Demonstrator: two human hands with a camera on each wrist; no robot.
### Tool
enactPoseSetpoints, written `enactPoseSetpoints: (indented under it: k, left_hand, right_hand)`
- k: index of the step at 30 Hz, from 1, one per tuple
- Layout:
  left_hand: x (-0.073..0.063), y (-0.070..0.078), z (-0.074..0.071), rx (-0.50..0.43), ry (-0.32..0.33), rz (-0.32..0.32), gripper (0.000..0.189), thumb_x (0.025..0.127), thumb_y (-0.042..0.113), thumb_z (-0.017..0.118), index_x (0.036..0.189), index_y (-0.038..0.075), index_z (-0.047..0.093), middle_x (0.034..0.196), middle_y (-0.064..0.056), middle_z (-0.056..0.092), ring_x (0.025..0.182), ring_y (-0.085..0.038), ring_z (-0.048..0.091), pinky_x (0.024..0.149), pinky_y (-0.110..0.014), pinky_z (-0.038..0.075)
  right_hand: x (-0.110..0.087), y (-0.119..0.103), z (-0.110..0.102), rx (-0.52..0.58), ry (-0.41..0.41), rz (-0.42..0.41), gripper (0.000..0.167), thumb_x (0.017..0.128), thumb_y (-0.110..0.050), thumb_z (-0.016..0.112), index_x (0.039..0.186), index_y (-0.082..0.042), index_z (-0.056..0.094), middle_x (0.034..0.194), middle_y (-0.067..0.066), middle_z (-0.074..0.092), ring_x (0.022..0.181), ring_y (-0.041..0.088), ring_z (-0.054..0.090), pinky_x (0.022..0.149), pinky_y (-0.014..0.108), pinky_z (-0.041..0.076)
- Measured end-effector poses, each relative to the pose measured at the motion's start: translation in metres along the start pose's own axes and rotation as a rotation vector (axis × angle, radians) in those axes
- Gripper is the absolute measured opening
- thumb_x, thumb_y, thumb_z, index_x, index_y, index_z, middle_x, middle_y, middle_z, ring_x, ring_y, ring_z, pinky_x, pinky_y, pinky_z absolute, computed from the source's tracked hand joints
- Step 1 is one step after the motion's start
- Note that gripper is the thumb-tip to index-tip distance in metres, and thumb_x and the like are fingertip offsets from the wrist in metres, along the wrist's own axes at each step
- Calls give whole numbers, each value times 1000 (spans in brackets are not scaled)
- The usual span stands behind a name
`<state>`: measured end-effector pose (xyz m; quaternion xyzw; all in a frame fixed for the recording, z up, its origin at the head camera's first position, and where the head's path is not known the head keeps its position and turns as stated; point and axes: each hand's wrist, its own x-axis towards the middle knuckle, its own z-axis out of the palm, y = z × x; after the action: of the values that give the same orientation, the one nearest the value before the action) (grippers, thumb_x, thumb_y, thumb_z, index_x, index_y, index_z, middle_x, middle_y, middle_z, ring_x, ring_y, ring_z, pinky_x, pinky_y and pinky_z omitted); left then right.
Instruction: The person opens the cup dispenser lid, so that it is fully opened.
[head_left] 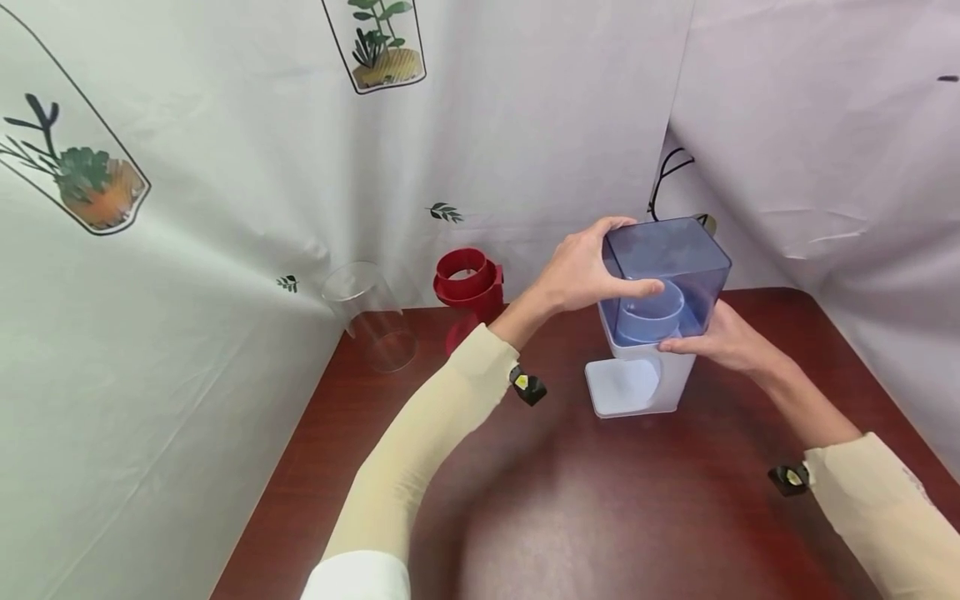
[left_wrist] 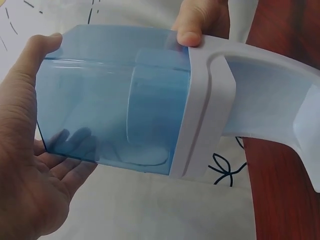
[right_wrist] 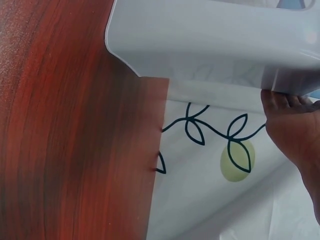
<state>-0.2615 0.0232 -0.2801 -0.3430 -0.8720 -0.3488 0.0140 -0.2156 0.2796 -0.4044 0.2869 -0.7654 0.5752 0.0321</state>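
A see-through blue box (head_left: 667,246) sits over the top of a white stand (head_left: 678,383), with a round cup-like part showing inside the box. My left hand (head_left: 581,267) grips the box near its closed top end, thumb on one side and fingers on the other, as the left wrist view shows. Lower down, my right hand (head_left: 723,337) holds the stand's upper part, its thumb (left_wrist: 190,37) at the seam between box and stand. In the right wrist view the right fingers (right_wrist: 287,100) lie against the white side, partly hidden. The stand has a flat foot (head_left: 618,400) in front.
A red plastic piece with a round collar (head_left: 487,300) stands at the back of the dark red table (head_left: 562,517). Left of it is a clear open cylinder (head_left: 367,317). White printed cloth (head_left: 525,125) hangs behind and along both sides.
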Motion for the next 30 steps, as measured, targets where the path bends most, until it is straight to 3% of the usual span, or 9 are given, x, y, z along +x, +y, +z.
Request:
enactPoseSetpoints:
  k: [8,17,22,30]
  left_hand:
    - [3,1,-3,3,-19,-23,96,75,61,89,154,23,50,131,8,63,111,-5,59,91,-21,48]
    - [-3,-1,0,-46,-16,18,96,78,56,89,155,19,46,124,5,65,108,-6,61,88,-20,51]
    - [-5,1,0,-31,-17,49,96,78,55,88,155,16,45,122,4,65,106,-7,62,87,-20,51]
    - [-5,4,-4,25,-13,26,97,77,60,87,155,18,48,119,6,67,104,-7,62,85,-20,51]
  right_hand:
    - [0,-1,-1,14,0,11,92,81,20,79,157,-14,40,137,6,60,116,14,66,95,21,56]
    - [-2,-5,0,-57,21,64,100,81,13,84,161,-19,33,141,-1,55,119,10,63,95,18,54]
    - [-2,-5,-1,-24,0,39,98,81,16,82,160,-18,34,140,0,56,119,11,63,95,19,55]
    - [-3,-5,0,4,-10,35,89,82,17,80,155,-14,41,135,2,61,114,13,67,93,21,56]
